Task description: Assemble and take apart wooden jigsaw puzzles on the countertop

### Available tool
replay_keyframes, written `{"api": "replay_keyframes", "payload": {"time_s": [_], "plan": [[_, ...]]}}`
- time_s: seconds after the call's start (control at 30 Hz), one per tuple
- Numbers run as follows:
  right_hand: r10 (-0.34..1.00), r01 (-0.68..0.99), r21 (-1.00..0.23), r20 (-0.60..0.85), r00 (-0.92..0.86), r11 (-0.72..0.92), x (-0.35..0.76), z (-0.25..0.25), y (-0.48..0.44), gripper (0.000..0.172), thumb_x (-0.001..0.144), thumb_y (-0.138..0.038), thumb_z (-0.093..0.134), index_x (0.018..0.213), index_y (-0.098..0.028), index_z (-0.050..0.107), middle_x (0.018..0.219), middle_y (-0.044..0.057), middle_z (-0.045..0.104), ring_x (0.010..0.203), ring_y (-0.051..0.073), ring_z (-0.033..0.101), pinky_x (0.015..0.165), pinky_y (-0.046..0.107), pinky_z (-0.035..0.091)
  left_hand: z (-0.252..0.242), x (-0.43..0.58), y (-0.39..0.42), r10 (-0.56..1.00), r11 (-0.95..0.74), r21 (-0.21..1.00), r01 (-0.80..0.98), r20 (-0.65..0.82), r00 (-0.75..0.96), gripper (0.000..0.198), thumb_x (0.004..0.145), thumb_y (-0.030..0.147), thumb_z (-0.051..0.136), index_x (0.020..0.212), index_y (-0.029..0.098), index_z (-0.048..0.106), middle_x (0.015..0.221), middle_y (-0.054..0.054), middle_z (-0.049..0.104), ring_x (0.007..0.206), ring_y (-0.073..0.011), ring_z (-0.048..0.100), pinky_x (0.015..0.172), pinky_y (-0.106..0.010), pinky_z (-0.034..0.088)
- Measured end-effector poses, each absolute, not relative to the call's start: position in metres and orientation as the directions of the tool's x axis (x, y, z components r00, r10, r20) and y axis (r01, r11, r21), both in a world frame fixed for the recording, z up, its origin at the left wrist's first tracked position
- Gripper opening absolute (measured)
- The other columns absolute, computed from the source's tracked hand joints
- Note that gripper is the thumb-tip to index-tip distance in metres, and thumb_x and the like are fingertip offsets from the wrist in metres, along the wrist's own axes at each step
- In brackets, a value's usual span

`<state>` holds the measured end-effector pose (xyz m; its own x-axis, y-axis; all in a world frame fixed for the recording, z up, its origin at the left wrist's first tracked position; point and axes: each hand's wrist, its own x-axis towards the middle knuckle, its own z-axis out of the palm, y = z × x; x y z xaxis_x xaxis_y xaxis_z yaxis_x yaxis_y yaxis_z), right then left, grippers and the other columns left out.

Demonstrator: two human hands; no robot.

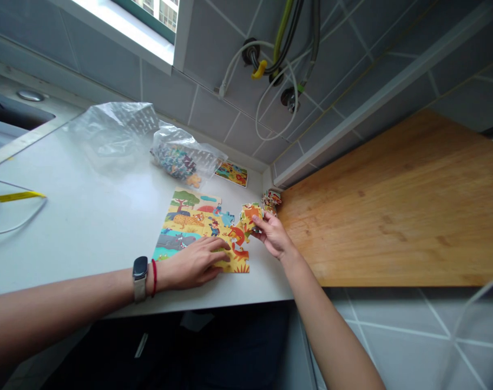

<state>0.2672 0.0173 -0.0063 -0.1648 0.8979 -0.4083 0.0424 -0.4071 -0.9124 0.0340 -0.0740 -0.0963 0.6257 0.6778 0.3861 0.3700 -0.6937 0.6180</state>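
Two bare hands at a partly built jigsaw puzzle (193,227), apart but close, only a small gap btwn them. L hand (193,264) rests palm-down on the puzzle's near edge, fingers spread over the pieces, not gripping; smartwatch (139,277) and red bracelet (154,277) on that wrist. R hand (273,235) is just right of the puzzle, fingers pinching a loose puzzle piece (250,215), orange & yellow, held up at the puzzle's right edge. Can't tell if piece touches the puzzle. Puzzle lies flat on a white counter (87,227), animal scene on yellow ground, right side unfinished. Just past its far right corner, a small stack of pieces (271,199) by a wooden board (392,206), which runs along the puzzle's right side. Behind puzzle: clear plastic bag (175,161) w/ more pieces, small picture card (231,174) next to it. Further back, hoses (287,43) on a tiled wall (214,114). Far left of puzzle, a sink opening (11,114).
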Motion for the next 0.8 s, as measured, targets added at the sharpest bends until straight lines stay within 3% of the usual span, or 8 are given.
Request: {"api": "replay_keyframes", "payload": {"time_s": [0.1,0.23,0.4,0.53,0.7,0.8], "plan": [[0.885,-0.019,-0.901,-0.421,-0.2,-0.433,0.265,-0.003,0.012,0.054,0.059,-0.045,0.102,0.098,-0.023,0.071,0.093,-0.001,0.078,0.079,0.014,0.071,0.076,0.029,0.06,-0.095,0.035,-0.074,0.757,-0.608,0.716,0.343,0.393,0.523,0.024,0.1,0.026,0.059,0.123,0.023,0.066,0.134,-0.012,0.06,0.119,-0.0274,0.064,0.102,-0.044,0.054],[0.898,-0.075,-0.908,-0.392,-0.201,-0.413,0.264,-0.001,0.008,0.053,0.061,-0.043,0.102,0.1,-0.024,0.072,0.095,-0.002,0.079,0.081,0.014,0.071,0.076,0.028,0.061,-0.091,0.036,-0.069,0.871,-0.461,0.849,0.258,0.377,0.316,0.019,0.104,0.035,0.055,0.11,0.022,0.067,0.123,-0.011,0.06,0.116,-0.0241,0.063,0.1,-0.041,0.055],[0.883,-0.081,-0.896,-0.409,-0.228,-0.436,0.258,-0.007,0.002,0.053,0.061,-0.043,0.102,0.1,-0.025,0.071,0.097,-0.002,0.078,0.082,0.013,0.071,0.074,0.027,0.061,-0.094,0.038,-0.059,0.947,-0.158,0.987,-0.029,0.159,0.278,0.03,0.098,0.047,0.063,0.085,0.02,0.056,0.086,-0.002,0.064,0.079,-0.0161,0.067,0.072,-0.03,0.057],[0.873,-0.067,-0.895,-0.409,-0.268,-0.44,0.249,-0.011,-0.003,0.052,0.064,-0.043,0.101,0.102,-0.025,0.071,0.101,-0.002,0.077,0.083,0.013,0.071,0.071,0.024,0.059,-0.096,0.039,-0.056,0.966,0.067,0.958,-0.279,0.008,0.259,0.041,0.089,0.048,0.074,0.091,0.024,0.042,0.077,0.005,0.061,0.07,-0.0156,0.072,0.063,-0.027,0.057],[0.908,-0.112,-0.913,-0.365,-0.207,-0.392,0.243,-0.01,-0.007,0.056,0.062,-0.045,0.1,0.104,-0.026,0.068,0.106,0.001,0.077,0.089,0.017,0.072,0.077,0.029,0.06,-0.093,0.037,-0.054,0.962,0.128,0.957,-0.262,-0.055,0.269,0.045,0.087,0.045,0.076,0.117,0.021,0.051,0.082,0.002,0.071,0.07,-0.0171,0.074,0.067,-0.032,0.061],[0.944,-0.13,-0.939,-0.304,-0.129,-0.32,0.242,-0.01,-0.012,0.058,0.063,-0.049,0.097,0.106,-0.028,0.065,0.113,0.003,0.077,0.1,0.022,0.073,0.084,0.034,0.061,-0.094,0.036,-0.053,0.96,0.159,0.954,-0.253,-0.09,0.265,0.037,0.088,0.047,0.075,0.104,0.019,0.056,0.094,-0.004,0.074,0.084,-0.0205,0.078,0.075,-0.033,0.063]]}}
